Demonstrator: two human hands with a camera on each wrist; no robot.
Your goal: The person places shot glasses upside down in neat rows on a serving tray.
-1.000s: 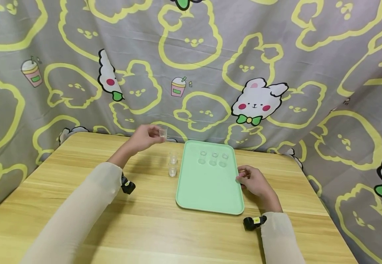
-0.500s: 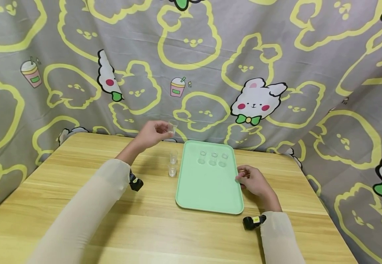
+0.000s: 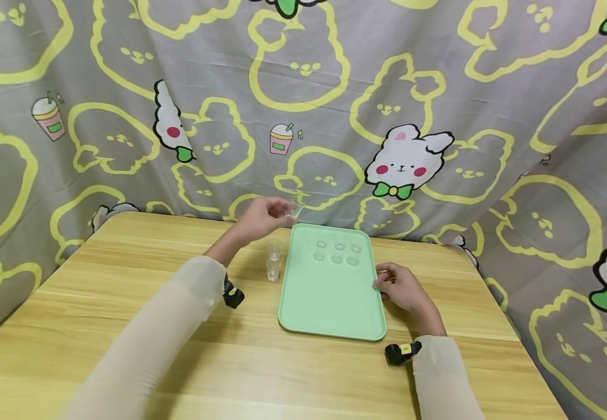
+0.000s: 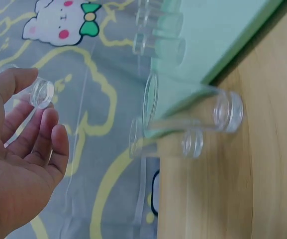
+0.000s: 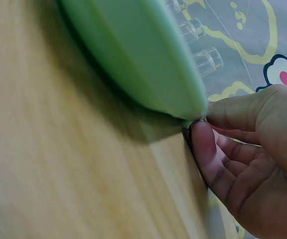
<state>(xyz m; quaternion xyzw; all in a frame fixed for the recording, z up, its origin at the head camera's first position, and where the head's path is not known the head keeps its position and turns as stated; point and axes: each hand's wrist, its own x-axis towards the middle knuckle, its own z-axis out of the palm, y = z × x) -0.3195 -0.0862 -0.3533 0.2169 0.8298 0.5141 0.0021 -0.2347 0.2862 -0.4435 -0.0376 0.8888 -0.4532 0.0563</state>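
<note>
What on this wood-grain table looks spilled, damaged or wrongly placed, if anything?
Nothing looks spilled or damaged. Only orientation stands out: three small clear tapered cups on the rectangular pale-green tray are mouth-down, while two similar cups left of it, on the table, stand mouth-up. That may be deliberate.

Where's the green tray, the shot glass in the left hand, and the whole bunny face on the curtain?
Green tray [image 3: 329, 303]: head view, bare near half.
Held shot glass [image 4: 43, 93]: left wrist view, round base.
Bunny face [image 3: 402, 164]: head view, between the eyes.
</note>
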